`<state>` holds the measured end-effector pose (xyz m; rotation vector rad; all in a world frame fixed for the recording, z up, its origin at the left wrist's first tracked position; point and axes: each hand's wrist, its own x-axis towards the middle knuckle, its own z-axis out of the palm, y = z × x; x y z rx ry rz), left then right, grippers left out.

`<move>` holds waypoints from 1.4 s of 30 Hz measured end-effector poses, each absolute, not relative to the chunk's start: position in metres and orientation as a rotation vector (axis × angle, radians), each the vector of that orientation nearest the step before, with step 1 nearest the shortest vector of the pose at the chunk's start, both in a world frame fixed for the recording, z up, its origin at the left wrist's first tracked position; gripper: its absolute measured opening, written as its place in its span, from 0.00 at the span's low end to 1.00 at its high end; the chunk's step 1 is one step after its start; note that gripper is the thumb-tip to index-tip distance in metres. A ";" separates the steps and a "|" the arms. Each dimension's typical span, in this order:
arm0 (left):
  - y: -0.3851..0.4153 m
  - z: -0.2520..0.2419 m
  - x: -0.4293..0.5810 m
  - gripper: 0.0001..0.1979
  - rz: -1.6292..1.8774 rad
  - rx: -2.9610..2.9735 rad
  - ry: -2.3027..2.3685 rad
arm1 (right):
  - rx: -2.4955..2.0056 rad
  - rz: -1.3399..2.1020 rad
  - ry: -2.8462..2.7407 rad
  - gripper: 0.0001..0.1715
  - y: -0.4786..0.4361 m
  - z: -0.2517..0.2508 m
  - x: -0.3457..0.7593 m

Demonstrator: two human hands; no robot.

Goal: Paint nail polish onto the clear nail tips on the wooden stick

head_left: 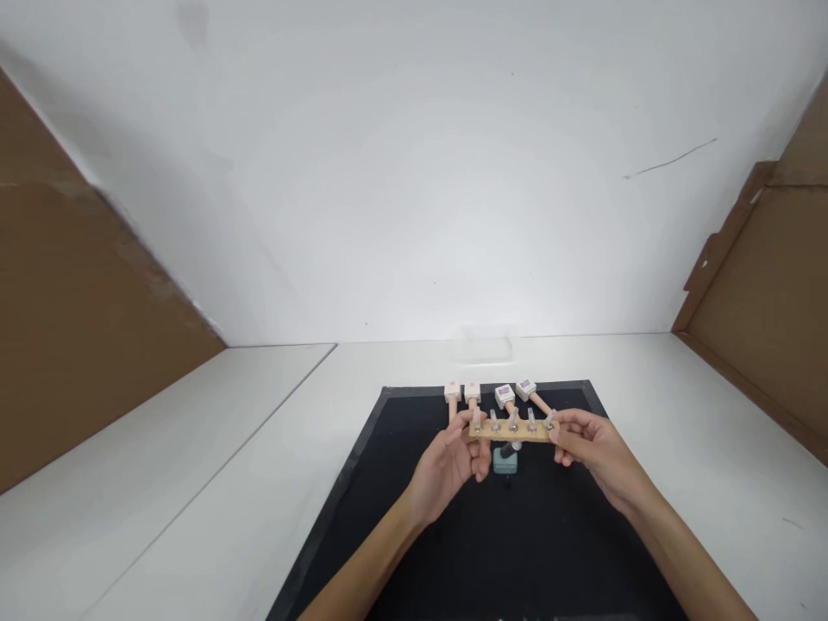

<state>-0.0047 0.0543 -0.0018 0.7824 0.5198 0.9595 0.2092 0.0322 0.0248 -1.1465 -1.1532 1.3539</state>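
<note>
Bridging left hand point(445, 466) and right hand point(599, 453): one wooden strip point(523, 435) (five small clear pieces point(513, 421) standing along it), raised over a black mat point(511, 552). Left end: clamped in the left fingers. Right end: pinched between right thumb and fingers. At mat's far edge: four white-headed sticks point(505, 396). Nearer: one teal block point(505, 464).

A black mat point(517, 543) lies on the white table point(272, 483).
</note>
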 end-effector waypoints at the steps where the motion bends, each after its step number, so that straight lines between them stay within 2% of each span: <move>1: 0.053 -0.001 -0.004 0.20 0.966 0.819 0.524 | -1.148 1.357 -1.146 0.20 0.032 0.024 0.209; 6: 0.046 -0.001 0.003 0.23 0.974 0.945 0.672 | -1.128 1.384 -1.118 0.23 0.031 0.022 0.203; 14: 0.046 -0.001 0.003 0.26 0.939 1.084 0.847 | -1.105 1.461 -1.122 0.19 0.031 0.023 0.199; 23: 0.046 0.008 0.003 0.25 0.963 0.901 0.819 | -1.061 1.519 -1.129 0.18 0.029 0.023 0.198; 26: 0.052 0.010 -0.001 0.22 1.094 0.822 0.807 | -1.057 1.447 -1.205 0.21 0.031 0.018 0.199; 32: 0.060 0.012 -0.006 0.20 1.205 0.743 0.778 | -1.163 1.250 -1.381 0.20 0.039 -0.012 0.184; 38: 0.060 0.010 -0.006 0.18 1.149 0.740 0.794 | -1.187 1.045 -1.512 0.06 0.042 -0.020 0.170; 42: 0.061 0.011 -0.008 0.20 1.151 0.738 0.784 | -1.207 0.964 -1.532 0.09 0.043 -0.018 0.174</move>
